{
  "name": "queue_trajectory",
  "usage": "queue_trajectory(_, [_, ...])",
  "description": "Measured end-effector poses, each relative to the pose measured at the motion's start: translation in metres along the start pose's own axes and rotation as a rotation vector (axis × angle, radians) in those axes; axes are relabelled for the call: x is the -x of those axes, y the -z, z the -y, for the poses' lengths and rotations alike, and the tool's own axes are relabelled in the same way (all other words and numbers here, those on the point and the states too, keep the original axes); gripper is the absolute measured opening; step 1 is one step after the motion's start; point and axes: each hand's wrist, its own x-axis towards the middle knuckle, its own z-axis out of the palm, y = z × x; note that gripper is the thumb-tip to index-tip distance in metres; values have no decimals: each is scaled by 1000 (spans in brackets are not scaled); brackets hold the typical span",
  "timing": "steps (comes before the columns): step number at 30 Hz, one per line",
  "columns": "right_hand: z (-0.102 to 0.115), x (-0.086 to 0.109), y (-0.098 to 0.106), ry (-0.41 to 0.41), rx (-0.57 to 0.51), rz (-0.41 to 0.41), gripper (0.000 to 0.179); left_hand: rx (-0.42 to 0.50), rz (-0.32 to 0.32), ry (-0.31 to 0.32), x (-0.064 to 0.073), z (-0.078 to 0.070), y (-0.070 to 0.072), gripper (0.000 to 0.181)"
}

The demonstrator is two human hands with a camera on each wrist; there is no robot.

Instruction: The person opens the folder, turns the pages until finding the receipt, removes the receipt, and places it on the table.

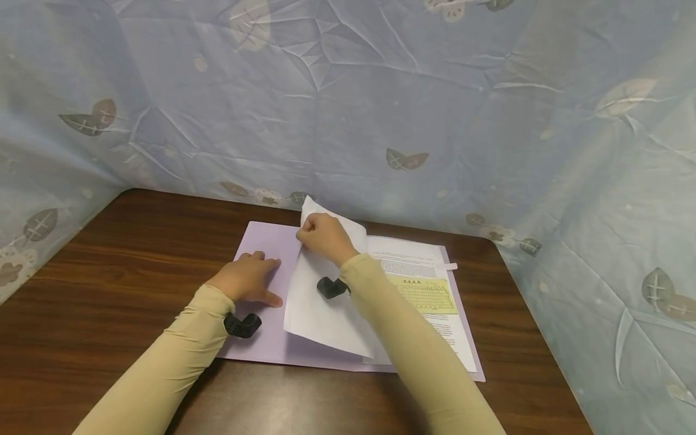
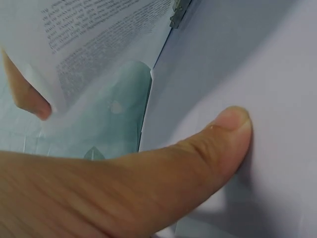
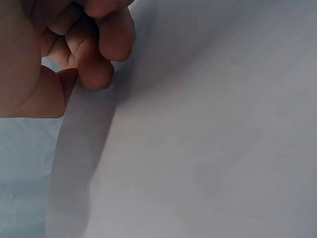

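A lilac folder (image 1: 266,347) lies spread flat on the table. My right hand (image 1: 328,237) pinches the far left edge of a white sheet (image 1: 326,308), which is lifted and curves over toward the left cover. In the right wrist view, thumb and fingertips (image 3: 96,74) meet at the edge of that sheet. My left hand (image 1: 247,279) rests on the left cover with its fingers spread. The left wrist view shows its thumb (image 2: 218,139) extended over the cover, a metal clip (image 2: 179,12) near the spine and printed text on the raised sheet's underside.
Printed pages (image 1: 405,254) lie on the folder's right side, with a yellow form slip (image 1: 426,296) on top and a pale tab (image 1: 448,266) sticking out. Brown wooden table (image 1: 136,272) surrounds the folder. A patterned blue-grey cloth (image 1: 348,121) hangs behind and at the sides.
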Motion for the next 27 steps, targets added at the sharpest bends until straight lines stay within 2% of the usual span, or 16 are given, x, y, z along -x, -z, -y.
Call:
queue_trajectory(4, [-3, -1, -10, -7, 13, -11, 14, 2, -6, -17, 0, 0, 1, 96])
queue_trajectory(10, [-9, 3, -23, -26, 57, 15, 16, 12, 7, -27, -1, 4, 4, 89])
queue_trajectory(13, [-14, 7, -25, -20, 116, 52, 16, 27, 11, -32, -2, 5, 6, 79])
queue_trajectory(20, [-29, 17, -25, 41, 184, 165, 13, 32, -44, -67, -1, 5, 9, 61])
queue_trajectory(24, [-35, 19, -26, 80, 164, 258, 12, 26, -23, -45, -2, 3, 7, 62])
queue_trajectory(27, [-40, 20, -26, 126, 137, 304, 12, 9, 4, -24, -3, 2, 3, 73])
